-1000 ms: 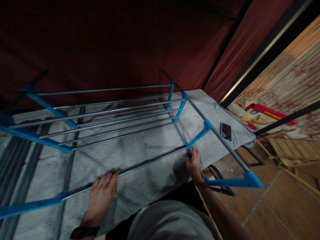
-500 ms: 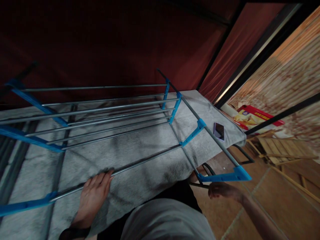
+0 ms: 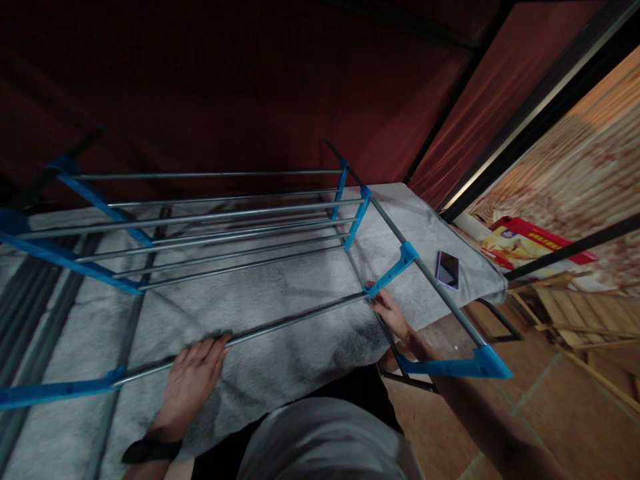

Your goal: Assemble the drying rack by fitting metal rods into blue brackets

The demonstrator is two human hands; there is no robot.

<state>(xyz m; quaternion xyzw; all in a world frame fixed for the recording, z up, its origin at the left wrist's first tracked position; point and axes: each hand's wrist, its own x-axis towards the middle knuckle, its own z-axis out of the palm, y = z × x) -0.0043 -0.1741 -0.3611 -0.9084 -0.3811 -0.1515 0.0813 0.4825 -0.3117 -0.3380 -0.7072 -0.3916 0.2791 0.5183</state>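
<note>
A rack of thin metal rods (image 3: pixel 225 227) joined by blue plastic brackets lies on its side on a grey towel-covered table (image 3: pixel 280 373). My left hand (image 3: pixel 193 380) rests on the nearest rod (image 3: pixel 290 321), fingers curled over it. My right hand (image 3: pixel 390 312) reaches to the blue bracket (image 3: pixel 393 270) at that rod's right end, fingers pinched at the joint. A dark band sits on my left wrist.
A phone (image 3: pixel 447 269) lies on the towel's right corner. Another blue bracket (image 3: pixel 470 365) juts out past the table edge. On the tiled floor at the right lie wooden slats (image 3: pixel 575 307) and a red and yellow box (image 3: pixel 530 243). Dark red curtains hang behind.
My right hand dropped below the table edge half a second ago, then came back up to the blue bracket at the rod's end. My left hand has stayed on the rod.
</note>
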